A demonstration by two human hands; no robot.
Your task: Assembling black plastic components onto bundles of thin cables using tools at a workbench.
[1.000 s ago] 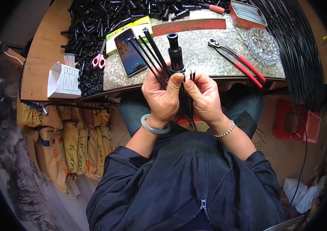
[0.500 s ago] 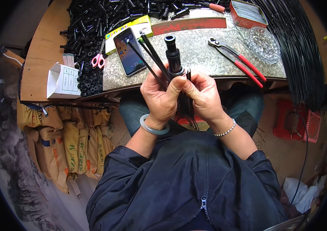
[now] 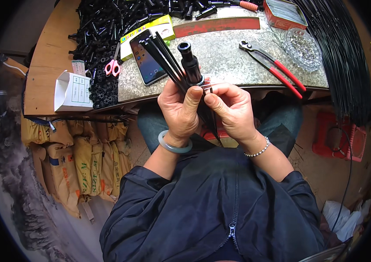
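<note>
My left hand [image 3: 180, 107] is closed around a black stepped plastic tube [image 3: 190, 65] and a bundle of thin black rods [image 3: 163, 54]. The tube stands nearly upright, leaning a little left, its hollow end up. The rods fan out to the upper left, and their lower ends hang below my hands. At the tube's lower collar, thin wire [image 3: 207, 81] shows between the two hands. My right hand [image 3: 234, 111] pinches thumb against forefinger just right of that collar. What sits in this pinch is too small to make out.
On the worktop lie a phone [image 3: 150, 65], pink scissors [image 3: 112, 67], red-handled pliers [image 3: 277, 72], a glass dish of small metal bits [image 3: 301, 50] and a red tin [image 3: 283, 22]. Black tubes [image 3: 102, 30] are heaped at the back left; long black rods [image 3: 347, 65] hang over the right edge.
The tube has tipped slightly left. More rods show fanned at the upper left. My right fingertips have drawn a little apart from my left thumb, showing wire between.
</note>
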